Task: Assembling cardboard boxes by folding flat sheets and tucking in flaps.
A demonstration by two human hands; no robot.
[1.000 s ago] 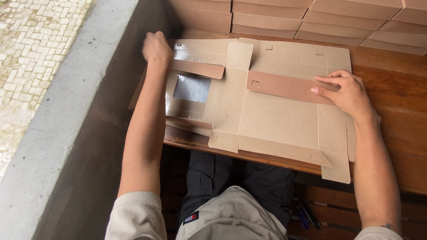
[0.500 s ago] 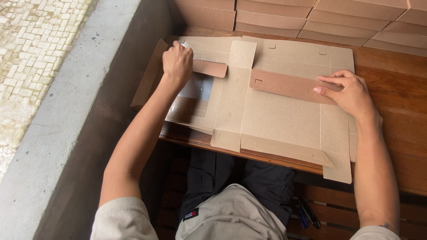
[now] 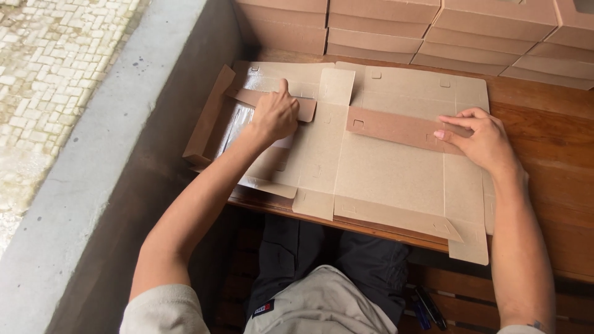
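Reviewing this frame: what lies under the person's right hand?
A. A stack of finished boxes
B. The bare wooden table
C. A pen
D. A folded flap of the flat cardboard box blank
D: the right hand presses its fingers on a brown folded flap of the flat cardboard box blank.

Flat cardboard box (image 3: 383, 173) on table (image 3: 544, 142), overhanging near edge; stacked boxes (image 3: 433, 31) behind; ledge (image 3: 74, 173) left.

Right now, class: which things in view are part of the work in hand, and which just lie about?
In hand: flat cardboard box blank; left hand on its folded flap; right hand on its brown strip.
Lying about: stacked folded boxes; pens.
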